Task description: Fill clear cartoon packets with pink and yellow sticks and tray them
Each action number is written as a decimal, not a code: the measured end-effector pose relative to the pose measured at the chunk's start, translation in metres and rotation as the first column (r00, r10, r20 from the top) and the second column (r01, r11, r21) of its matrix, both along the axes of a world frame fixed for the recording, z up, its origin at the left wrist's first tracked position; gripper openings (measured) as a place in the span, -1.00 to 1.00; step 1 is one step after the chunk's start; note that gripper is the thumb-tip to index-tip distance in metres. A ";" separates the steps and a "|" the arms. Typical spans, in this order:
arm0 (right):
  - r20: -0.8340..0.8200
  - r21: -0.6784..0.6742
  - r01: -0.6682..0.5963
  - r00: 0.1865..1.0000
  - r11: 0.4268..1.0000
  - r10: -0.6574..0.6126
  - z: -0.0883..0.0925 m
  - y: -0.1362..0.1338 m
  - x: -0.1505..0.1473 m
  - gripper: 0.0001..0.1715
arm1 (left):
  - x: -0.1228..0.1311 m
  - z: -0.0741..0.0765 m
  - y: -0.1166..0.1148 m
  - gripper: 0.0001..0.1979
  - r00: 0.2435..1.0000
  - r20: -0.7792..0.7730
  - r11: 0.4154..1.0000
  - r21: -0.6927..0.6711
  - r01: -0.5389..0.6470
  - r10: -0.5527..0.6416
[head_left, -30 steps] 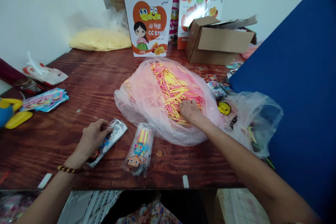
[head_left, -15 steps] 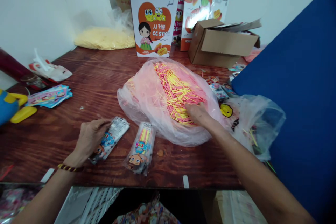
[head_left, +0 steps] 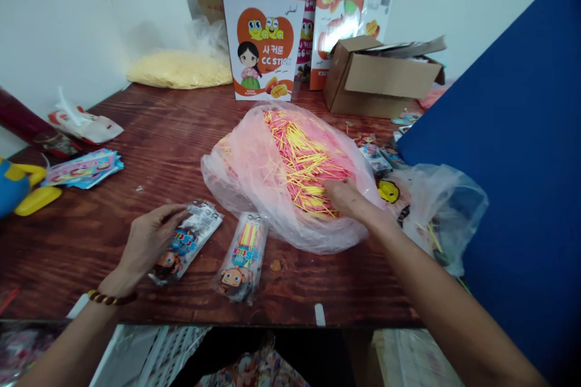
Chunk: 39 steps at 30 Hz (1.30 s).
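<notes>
Pink-and-yellow sticks point(head_left: 303, 154), right hand point(head_left: 345, 196) among them, left hand point(head_left: 147, 237) at packet point(head_left: 194, 239).

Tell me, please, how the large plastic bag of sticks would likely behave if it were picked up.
The plastic bag would probably sag and fold, as its thin walls lie crumpled. The loose sticks would likely slide about and might spill, since its top gapes open.

R hand point(head_left: 342, 195) is in pink & yellow sticks point(head_left: 299, 154) w/ bag point(head_left: 252, 160) round them; L hand point(head_left: 147, 239) at shiny pkt point(head_left: 194, 236).
</notes>
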State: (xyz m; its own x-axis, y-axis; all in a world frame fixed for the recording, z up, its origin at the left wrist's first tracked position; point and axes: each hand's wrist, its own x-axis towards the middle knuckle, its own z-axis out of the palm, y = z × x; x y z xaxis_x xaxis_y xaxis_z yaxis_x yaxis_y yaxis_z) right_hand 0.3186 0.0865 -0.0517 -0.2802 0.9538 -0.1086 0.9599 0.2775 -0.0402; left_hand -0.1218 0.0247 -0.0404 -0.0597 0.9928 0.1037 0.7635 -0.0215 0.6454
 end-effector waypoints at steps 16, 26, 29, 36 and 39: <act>-0.952 -0.212 0.272 0.160 0.939 -0.261 -0.039 -0.010 -0.030 -0.76 | 0.040 0.026 -0.012 -0.69 0.701 0.685 0.977 -0.194 -0.086 0.198; -0.958 -0.264 0.180 0.065 0.948 -0.279 -0.045 -0.018 -0.040 -0.71 | 0.051 0.024 -0.023 -0.59 0.524 0.802 0.948 -0.315 -0.040 0.288; -0.958 -0.285 0.199 -0.043 0.938 -0.282 -0.038 -0.016 -0.040 -0.62 | 0.058 0.027 -0.025 -0.59 0.528 0.803 0.949 -0.314 -0.020 0.276; -0.896 -0.377 0.111 -0.294 0.919 -0.332 -0.003 -0.021 -0.049 -0.61 | 0.102 0.029 -0.020 -0.68 0.578 0.808 0.952 -0.256 0.165 0.117; -0.873 -0.406 0.048 -0.314 0.912 -0.372 0.008 -0.027 -0.055 -0.59 | 0.119 0.024 -0.016 -0.73 0.597 0.801 0.941 -0.235 0.244 0.045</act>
State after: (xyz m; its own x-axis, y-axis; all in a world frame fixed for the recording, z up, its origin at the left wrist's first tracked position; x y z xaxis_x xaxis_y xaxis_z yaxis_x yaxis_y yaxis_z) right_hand 0.2640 0.0595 -0.0440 0.0308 0.9930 -0.1138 -0.3262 -0.0976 -0.9403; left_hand -0.0029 0.0083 -0.0167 0.1272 0.9663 -0.2239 -0.0423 0.2308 0.9721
